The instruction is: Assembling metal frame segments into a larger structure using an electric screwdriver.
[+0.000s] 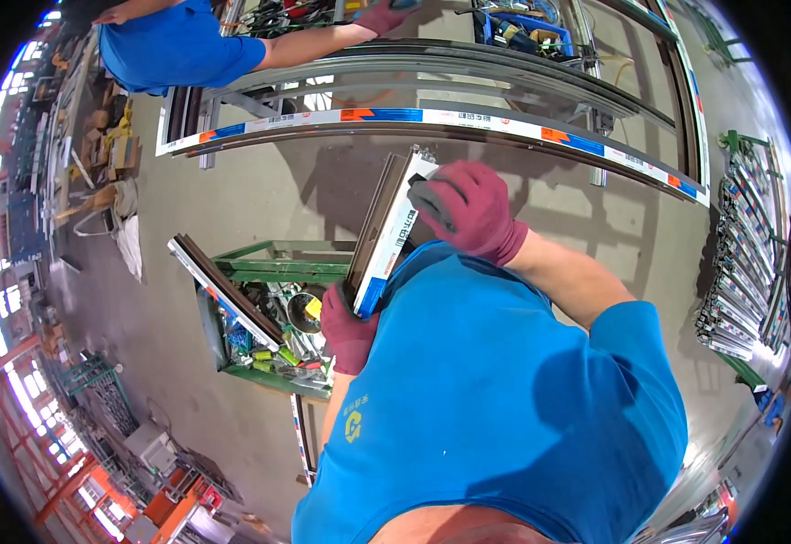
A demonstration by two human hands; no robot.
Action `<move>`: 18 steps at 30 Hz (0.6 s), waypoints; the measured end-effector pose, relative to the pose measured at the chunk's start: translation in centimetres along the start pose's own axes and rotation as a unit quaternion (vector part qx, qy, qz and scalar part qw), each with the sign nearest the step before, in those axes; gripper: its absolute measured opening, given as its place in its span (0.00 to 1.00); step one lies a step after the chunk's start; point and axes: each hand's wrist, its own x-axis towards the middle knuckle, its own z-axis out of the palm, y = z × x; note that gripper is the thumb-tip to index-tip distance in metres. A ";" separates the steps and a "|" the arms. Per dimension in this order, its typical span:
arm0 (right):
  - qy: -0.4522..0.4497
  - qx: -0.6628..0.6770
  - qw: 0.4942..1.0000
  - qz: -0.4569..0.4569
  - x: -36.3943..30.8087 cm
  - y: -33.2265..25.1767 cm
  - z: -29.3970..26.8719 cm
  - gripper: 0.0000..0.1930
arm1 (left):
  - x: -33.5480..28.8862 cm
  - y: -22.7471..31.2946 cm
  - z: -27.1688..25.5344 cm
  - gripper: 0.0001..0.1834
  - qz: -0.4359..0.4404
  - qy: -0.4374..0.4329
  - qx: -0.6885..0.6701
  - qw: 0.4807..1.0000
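A short brown metal profile (pixel 375 238) with printed white and blue film along one side slants up in front of my chest. My left hand (pixel 348 331), in a maroon glove with dark palm coating, is closed round its lower end. At the upper end, my right hand (pixel 472 208) in a matching glove has its fingers curled against the filmed side. A small black bit shows by those fingers, but what they hold is hidden. Another brown profile piece (pixel 228 292) rests slanted across a green-framed tool cart (pixel 286 270) at my left.
A large framed assembly (pixel 395 118) with film-covered edges spans the far side. Beyond it, a co-worker in blue (pixel 173 50) reaches out a gloved hand (pixel 384 16) near a blue tool bin (pixel 527 36). Stacked profiles (pixel 744 254) fill a rack at right.
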 end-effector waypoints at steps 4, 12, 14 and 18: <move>-0.092 0.016 0.994 -0.062 -1.3 0.6 -0.6 0.21 | 0.6 -0.1 -0.1 0.45 -0.021 -0.019 0.046 0.999; -0.171 0.260 0.926 0.214 3.4 4.7 -5.3 0.17 | 1.6 0.9 -0.5 0.36 0.058 0.003 0.093 0.994; -0.277 0.278 0.878 0.275 3.5 6.2 -5.9 0.16 | 1.6 1.1 -0.3 0.37 0.035 -0.030 0.074 0.996; -0.342 0.305 0.858 0.233 1.8 7.9 -6.2 0.14 | 1.9 -0.2 1.0 0.42 0.066 -0.054 0.064 0.994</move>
